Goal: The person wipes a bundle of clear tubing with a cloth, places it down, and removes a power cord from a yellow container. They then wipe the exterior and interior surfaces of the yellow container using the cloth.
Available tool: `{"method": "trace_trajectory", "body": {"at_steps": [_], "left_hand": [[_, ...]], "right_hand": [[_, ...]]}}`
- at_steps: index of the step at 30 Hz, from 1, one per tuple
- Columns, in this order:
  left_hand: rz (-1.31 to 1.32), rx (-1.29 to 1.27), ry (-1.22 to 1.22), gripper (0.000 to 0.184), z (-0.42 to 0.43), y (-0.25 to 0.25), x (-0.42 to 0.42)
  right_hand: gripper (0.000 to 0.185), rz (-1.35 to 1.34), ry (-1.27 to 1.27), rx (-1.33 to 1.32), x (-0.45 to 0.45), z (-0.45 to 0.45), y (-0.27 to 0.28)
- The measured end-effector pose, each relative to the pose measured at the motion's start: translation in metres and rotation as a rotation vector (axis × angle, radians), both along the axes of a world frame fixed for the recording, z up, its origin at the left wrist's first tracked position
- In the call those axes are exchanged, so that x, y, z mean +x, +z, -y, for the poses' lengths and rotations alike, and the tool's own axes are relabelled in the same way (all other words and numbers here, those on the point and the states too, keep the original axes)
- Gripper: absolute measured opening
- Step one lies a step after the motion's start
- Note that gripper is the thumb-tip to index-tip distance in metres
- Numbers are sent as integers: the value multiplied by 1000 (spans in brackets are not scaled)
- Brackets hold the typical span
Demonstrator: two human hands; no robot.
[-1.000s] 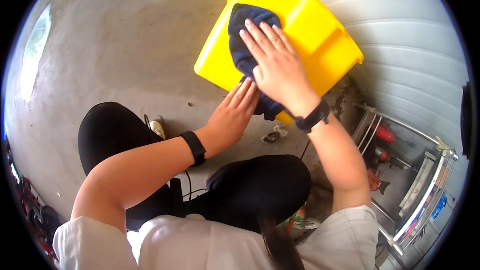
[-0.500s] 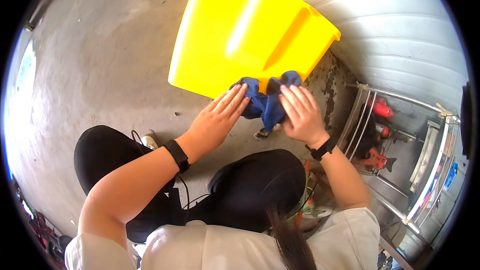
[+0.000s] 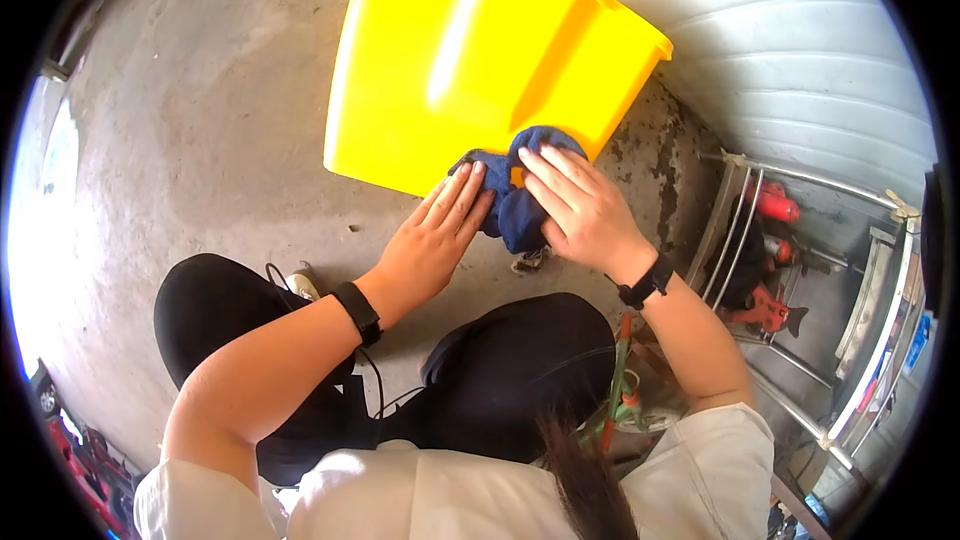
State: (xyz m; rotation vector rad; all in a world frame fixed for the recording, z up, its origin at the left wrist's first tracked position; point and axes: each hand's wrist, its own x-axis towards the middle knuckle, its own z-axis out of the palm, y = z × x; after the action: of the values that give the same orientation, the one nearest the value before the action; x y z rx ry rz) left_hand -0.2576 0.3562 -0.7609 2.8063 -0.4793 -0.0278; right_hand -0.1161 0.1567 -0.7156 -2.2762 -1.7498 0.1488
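Observation:
A large yellow plastic bin [image 3: 400, 110] stands on the concrete floor in front of me, its smooth side facing me. A dark blue cloth [image 3: 520, 220] is bunched against the lower right part of that side. My left hand [image 3: 425, 245] holds the left part of the cloth, fingers straight and side by side over it. With its fingers over the upper right fold, my right hand [image 3: 585, 205] presses the cloth to the bin. Both thumbs are mostly hidden. A bit of yellow shows through between the folds.
A metal-tube rack [image 3: 745, 230] stands at the right with red tools [image 3: 765, 310] inside it. A pale panelled wall [image 3: 770, 60] rises behind the bin. My bent knees [image 3: 525, 360] are close below my hands. Green and orange items [image 3: 622, 380] are beside my right leg.
My right hand has slid the cloth a little up and left on the bin, closer to my left hand. The view has shifted slightly, and the left hand keeps its hold.

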Motion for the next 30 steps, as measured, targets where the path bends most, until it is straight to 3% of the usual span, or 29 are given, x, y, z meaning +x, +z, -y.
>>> {"method": "trace_trajectory", "body": {"at_steps": [4,6,8,10,13,16,19,22,26,28,30], "left_hand": [[-8,-33,-8,50,3,-16,-9],[-34,-101,5,54,5,-34,-14],[-44,-135,3,56,8,-37,-15],[-27,-131,7,54,7,-29,-12],[-83,71,-41,51,2,-7,-4],[77,64,-35,52,0,-12,-2],[-89,-55,-7,53,4,-29,-12],[-1,-153,-27,53,5,-37,-11],[20,142,-9,53,5,-5,1],[-41,92,-25,57,1,-1,1],[-80,79,-66,59,-5,0,2]], "right_hand": [[40,112,159,109,0,-52,-13],[42,1,87,153,-6,-82,-14],[42,51,45,119,-8,-90,-13],[43,55,25,93,-7,-86,-15],[46,35,33,66,0,-50,-9],[42,83,13,25,-5,-42,-5],[42,53,36,74,-13,-70,-11],[46,54,57,73,-9,-90,-19],[50,65,-34,20,1,-38,-13],[46,-17,-270,40,-2,-8,0],[45,-30,-239,47,-17,20,-14]]}}
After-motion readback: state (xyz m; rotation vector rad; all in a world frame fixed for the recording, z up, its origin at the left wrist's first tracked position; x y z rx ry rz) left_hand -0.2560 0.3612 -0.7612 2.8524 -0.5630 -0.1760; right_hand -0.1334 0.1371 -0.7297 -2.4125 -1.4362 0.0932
